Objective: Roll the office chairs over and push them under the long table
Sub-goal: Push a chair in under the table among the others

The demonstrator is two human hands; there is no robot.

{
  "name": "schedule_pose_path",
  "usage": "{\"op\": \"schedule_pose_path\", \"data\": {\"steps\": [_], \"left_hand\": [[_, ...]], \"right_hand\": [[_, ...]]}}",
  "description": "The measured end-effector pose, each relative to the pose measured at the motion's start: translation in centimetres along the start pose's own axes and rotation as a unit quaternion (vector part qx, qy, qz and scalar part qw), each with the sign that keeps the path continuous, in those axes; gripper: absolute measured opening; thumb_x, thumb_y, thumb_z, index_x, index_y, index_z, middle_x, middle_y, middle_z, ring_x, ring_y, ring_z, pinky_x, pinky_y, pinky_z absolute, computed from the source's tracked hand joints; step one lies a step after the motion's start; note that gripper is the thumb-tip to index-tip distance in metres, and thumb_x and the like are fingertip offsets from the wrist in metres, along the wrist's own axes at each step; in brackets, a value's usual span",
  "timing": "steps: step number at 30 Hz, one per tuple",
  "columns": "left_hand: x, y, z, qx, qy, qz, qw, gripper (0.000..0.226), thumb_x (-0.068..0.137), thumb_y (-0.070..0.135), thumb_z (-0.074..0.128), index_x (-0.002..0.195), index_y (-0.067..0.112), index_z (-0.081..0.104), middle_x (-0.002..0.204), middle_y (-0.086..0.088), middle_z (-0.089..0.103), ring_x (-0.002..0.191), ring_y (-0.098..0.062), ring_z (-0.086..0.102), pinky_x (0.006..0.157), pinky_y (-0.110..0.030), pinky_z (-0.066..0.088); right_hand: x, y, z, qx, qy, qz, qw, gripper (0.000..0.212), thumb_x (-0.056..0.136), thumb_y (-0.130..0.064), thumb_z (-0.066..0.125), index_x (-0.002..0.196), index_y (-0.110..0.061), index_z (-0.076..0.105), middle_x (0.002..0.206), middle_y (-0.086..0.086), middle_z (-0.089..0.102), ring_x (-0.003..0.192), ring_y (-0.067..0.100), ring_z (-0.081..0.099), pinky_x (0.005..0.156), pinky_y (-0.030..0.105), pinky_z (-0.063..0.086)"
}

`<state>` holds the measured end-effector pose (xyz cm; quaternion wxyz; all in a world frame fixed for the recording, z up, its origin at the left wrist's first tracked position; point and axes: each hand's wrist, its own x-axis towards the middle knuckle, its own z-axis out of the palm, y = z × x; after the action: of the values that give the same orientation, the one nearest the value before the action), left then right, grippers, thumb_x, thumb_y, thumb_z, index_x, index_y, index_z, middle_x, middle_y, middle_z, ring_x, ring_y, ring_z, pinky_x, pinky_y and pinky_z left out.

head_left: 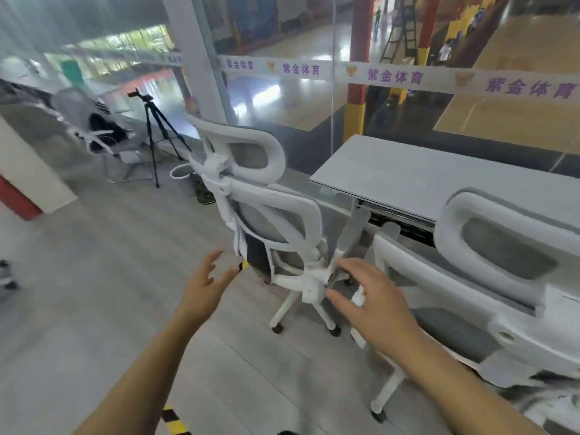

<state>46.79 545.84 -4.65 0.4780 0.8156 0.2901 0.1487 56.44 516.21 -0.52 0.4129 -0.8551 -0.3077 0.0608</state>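
Hands (207, 287) spread (empty), white mesh-backed chair (270, 215), grey table (439, 174)

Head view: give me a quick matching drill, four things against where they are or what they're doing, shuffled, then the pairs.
Things:
1. Middle chair
2. Tripod
3. Right hand
4. Bin

Places or states:
A. On the floor between tripod and middle chair
B. Open, by the middle chair's armrest
C. At the table's left end
D. Standing by the glass wall, camera on top

Pairs: 1-C, 2-D, 3-B, 4-A
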Motion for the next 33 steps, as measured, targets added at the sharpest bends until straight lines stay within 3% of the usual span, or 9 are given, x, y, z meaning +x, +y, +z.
{"op": "schedule_pose_path", "data": {"steps": [2,5,8,14,18,23,25,28,33], "left_hand": [[2.8,-1.3,-3.7,-0.004,0.030,-0.011,0.999,0.055,0.092,0.041,0.064,0.142,0.030,0.044,0.147,0.006,0.043,0.138,-0.016,0.038,0.106,-0.035,0.037],[8.8,-2.8,-8.2,0.009,0.038,0.001,0.999,0.064,0.089,0.043,0.068,0.145,0.035,0.039,0.151,0.002,0.038,0.141,-0.019,0.034,0.110,-0.041,0.037],[17.9,-5.0,-12.2,0.040,0.027,0.042,0.998,0.068,0.091,0.038,0.068,0.149,0.037,0.032,0.156,-0.003,0.033,0.143,-0.023,0.033,0.112,-0.045,0.036],[33.4,-5.8,-15.2,0.183,-0.071,0.187,0.963,0.081,0.082,0.047,0.072,0.151,0.041,0.028,0.164,-0.003,0.012,0.150,-0.022,0.014,0.117,-0.041,0.019],[40.8,-6.5,-14.8,0.232,-0.137,0.261,0.927,0.081,0.075,0.079,0.058,0.145,0.045,0.037,0.157,-0.016,0.025,0.143,-0.040,0.026,0.115,-0.058,0.025],[43.7,-6.6,-13.6,0.230,-0.145,0.292,0.917,0.082,0.067,0.080,0.051,0.130,0.027,0.056,0.155,-0.019,0.032,0.147,-0.031,0.023,0.118,-0.048,0.014],[44.6,-6.9,-13.9,0.218,-0.156,0.297,0.917,0.080,0.066,0.081,0.056,0.126,0.028,0.057,0.152,-0.015,0.035,0.145,-0.032,0.026,0.117,-0.050,0.019],[44.4,-7.2,-14.3,0.188,-0.160,0.288,0.925,0.068,0.071,0.061,0.076,0.126,0.025,0.057,0.150,-0.011,0.034,0.142,-0.028,0.025,0.115,-0.043,0.021],[43.5,-8.0,-14.9,0.165,-0.153,0.306,0.925,0.078,0.067,0.074,0.060,0.125,0.021,0.059,0.143,-0.012,0.040,0.136,-0.031,0.032,0.112,-0.043,0.027]], "right_hand": [[3.6,-1.0,1.5,-0.025,-0.003,0.002,1.000,0.053,0.088,-0.049,0.064,0.137,-0.038,0.047,0.139,-0.022,0.044,0.126,0.002,0.043,0.102,0.025,0.039],[9.4,-2.4,4.1,-0.067,-0.002,0.009,0.998,0.063,0.089,-0.046,0.064,0.145,-0.031,0.039,0.147,-0.014,0.038,0.134,0.009,0.036,0.100,0.021,0.029],[15.5,-3.0,8.0,-0.145,0.016,0.033,0.989,0.073,0.091,-0.050,0.059,0.152,-0.028,0.026,0.159,-0.004,0.025,0.146,0.016,0.020,0.115,0.030,0.018],[24.1,-4.4,15.5,-0.191,0.077,0.184,0.961,0.069,0.090,-0.062,0.048,0.151,-0.043,0.021,0.161,-0.006,0.016,0.149,0.027,0.001,0.118,0.052,0.011],[26.4,-4.9,17.1,-0.208,0.139,0.239,0.938,0.069,0.085,-0.074,0.033,0.142,-0.037,0.044,0.150,-0.002,0.040,0.146,0.034,0.018,0.118,0.054,0.018],[26.4,-5.7,18.1,-0.204,0.178,0.230,0.935,0.074,0.083,-0.072,0.032,0.132,-0.024,0.059,0.131,0.003,0.057,0.131,0.024,0.045,0.121,0.047,0.015],[26.3,-7.0,18.3,-0.197,0.187,0.229,0.935,0.069,0.085,-0.068,0.041,0.131,-0.020,0.061,0.130,0.006,0.058,0.129,0.023,0.045,0.121,0.046,0.014],[26.2,-7.7,19.0,-0.193,0.200,0.227,0.934,0.059,0.086,-0.058,0.055,0.130,-0.019,0.061,0.127,0.006,0.059,0.124,0.019,0.041,0.118,0.047,0.021],[25.3,-7.8,19.9,-0.186,0.222,0.217,0.932,0.052,0.089,-0.051,0.062,0.132,-0.020,0.061,0.126,0.003,0.057,0.122,0.014,0.036,0.115,0.046,0.026]]}}
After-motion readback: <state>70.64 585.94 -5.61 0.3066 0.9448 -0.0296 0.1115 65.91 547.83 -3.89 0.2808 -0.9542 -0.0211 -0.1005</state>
